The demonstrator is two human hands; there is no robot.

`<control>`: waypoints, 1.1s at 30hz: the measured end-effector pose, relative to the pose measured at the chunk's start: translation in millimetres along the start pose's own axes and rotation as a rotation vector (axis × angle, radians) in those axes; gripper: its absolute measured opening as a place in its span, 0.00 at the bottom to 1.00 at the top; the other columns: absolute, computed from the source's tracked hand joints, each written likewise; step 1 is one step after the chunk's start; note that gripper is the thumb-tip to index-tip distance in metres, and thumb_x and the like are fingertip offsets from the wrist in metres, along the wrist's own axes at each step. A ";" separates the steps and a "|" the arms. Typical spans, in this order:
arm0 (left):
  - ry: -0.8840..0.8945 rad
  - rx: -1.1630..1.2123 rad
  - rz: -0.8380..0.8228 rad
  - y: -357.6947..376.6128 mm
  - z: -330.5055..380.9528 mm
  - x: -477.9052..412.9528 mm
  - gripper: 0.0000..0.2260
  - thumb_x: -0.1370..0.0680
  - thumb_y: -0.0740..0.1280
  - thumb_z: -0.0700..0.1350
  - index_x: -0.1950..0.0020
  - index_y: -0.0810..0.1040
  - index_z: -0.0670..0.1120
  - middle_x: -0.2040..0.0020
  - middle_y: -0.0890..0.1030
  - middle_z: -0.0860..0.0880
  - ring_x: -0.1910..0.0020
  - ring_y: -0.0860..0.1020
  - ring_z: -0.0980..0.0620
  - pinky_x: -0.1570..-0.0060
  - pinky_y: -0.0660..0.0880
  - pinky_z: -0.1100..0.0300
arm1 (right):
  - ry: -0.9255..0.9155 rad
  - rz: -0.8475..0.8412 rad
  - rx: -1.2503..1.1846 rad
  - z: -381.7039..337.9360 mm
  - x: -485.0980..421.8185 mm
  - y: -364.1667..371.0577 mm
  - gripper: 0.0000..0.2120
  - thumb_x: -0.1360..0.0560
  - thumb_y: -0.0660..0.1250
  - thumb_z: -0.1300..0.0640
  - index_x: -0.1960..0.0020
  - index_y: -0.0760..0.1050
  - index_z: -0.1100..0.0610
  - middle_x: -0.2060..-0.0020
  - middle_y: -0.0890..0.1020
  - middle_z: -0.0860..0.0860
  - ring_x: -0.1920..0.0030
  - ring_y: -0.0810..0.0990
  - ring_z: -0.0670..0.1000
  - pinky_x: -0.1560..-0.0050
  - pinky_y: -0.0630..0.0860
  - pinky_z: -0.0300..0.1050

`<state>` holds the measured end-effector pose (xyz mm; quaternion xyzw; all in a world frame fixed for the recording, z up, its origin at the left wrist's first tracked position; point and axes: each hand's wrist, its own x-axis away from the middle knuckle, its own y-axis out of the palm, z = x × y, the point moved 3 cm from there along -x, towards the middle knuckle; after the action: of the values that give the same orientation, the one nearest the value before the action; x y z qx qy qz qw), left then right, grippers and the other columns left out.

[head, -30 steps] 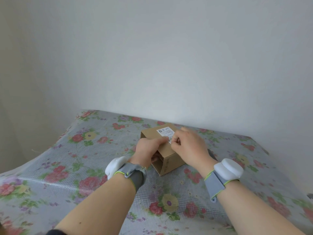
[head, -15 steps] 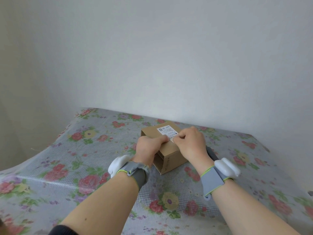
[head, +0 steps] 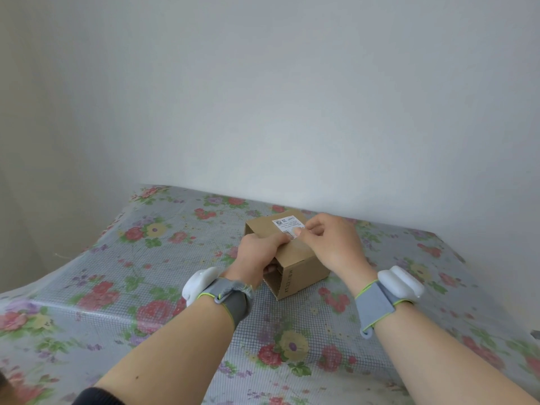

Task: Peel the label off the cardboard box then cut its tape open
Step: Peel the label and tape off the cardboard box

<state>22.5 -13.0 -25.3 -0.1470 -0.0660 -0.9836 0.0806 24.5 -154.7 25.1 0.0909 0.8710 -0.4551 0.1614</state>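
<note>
A small brown cardboard box [head: 304,267] stands on the table near the far wall. A white printed label [head: 285,224] is stuck on its top face. My left hand [head: 257,252] grips the box's near left side, with fingers curled into the open end. My right hand [head: 330,241] is over the top of the box, and its thumb and forefinger pinch the near right corner of the label. Clear tape runs along the top under my right hand. No cutting tool shows.
The table [head: 146,287] is covered by a floral cloth under clear gridded plastic. A plain white wall [head: 263,97] rises right behind the box. The table's left edge drops away at the left. Both wrists wear grey bands with white pods.
My right hand has moved slightly up along the label, its pinch now at the label's near right corner. My left hand keeps its grip on the box.
</note>
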 end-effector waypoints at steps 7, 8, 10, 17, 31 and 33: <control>0.025 0.035 0.043 -10.8 1.2 -0.4 0.14 0.29 0.73 0.46 0.48 0.75 0.41 0.59 0.79 0.45 0.65 0.77 0.51 0.68 0.75 0.60 | 0.111 0.008 -0.035 7.9 -7.3 -8.2 0.10 0.32 0.67 0.57 0.71 0.75 0.58 0.72 0.76 0.54 0.68 0.72 0.51 0.66 0.67 0.42; 0.038 0.024 0.036 -11.6 2.1 -0.1 0.13 0.29 0.73 0.46 0.50 0.75 0.41 0.60 0.78 0.45 0.66 0.77 0.51 0.68 0.75 0.60 | 0.102 0.016 -0.052 9.3 -8.0 -10.4 0.09 0.31 0.67 0.56 0.68 0.77 0.59 0.70 0.78 0.54 0.66 0.74 0.51 0.65 0.69 0.42; 0.060 -0.023 -0.011 -8.3 4.2 1.6 0.12 0.29 0.73 0.46 0.51 0.76 0.41 0.62 0.79 0.46 0.67 0.77 0.51 0.69 0.75 0.60 | 0.085 -0.017 -0.105 7.0 -7.9 -11.0 0.07 0.29 0.69 0.50 0.61 0.79 0.53 0.63 0.80 0.47 0.59 0.77 0.48 0.57 0.74 0.43; 0.145 -0.054 -0.035 0.2 9.5 6.9 0.06 0.27 0.71 0.45 0.58 0.74 0.46 0.64 0.79 0.48 0.69 0.77 0.52 0.74 0.73 0.63 | 0.081 -0.099 -0.029 -6.6 -10.0 -2.7 0.05 0.34 0.68 0.58 0.68 0.80 0.55 0.70 0.79 0.48 0.65 0.77 0.50 0.65 0.71 0.39; 0.144 0.022 0.153 -30.0 15.9 -7.4 0.08 0.25 0.68 0.45 0.49 0.76 0.42 0.56 0.82 0.45 0.58 0.81 0.45 0.55 0.79 0.51 | 0.310 0.048 -0.252 37.4 -5.6 -19.1 0.08 0.36 0.67 0.55 0.70 0.75 0.59 0.73 0.70 0.53 0.69 0.68 0.51 0.67 0.65 0.44; 0.103 0.051 0.120 -39.0 17.6 -10.1 0.09 0.24 0.68 0.45 0.48 0.75 0.42 0.57 0.81 0.45 0.61 0.80 0.46 0.57 0.79 0.52 | 0.370 0.118 -0.301 52.7 -7.2 -25.2 0.11 0.37 0.66 0.54 0.71 0.75 0.61 0.75 0.74 0.54 0.71 0.71 0.52 0.68 0.72 0.50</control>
<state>30.0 29.3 -15.8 -0.0980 -0.0777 -0.9813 0.1463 34.1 -212.4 18.9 0.1984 0.9368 -0.2857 0.0370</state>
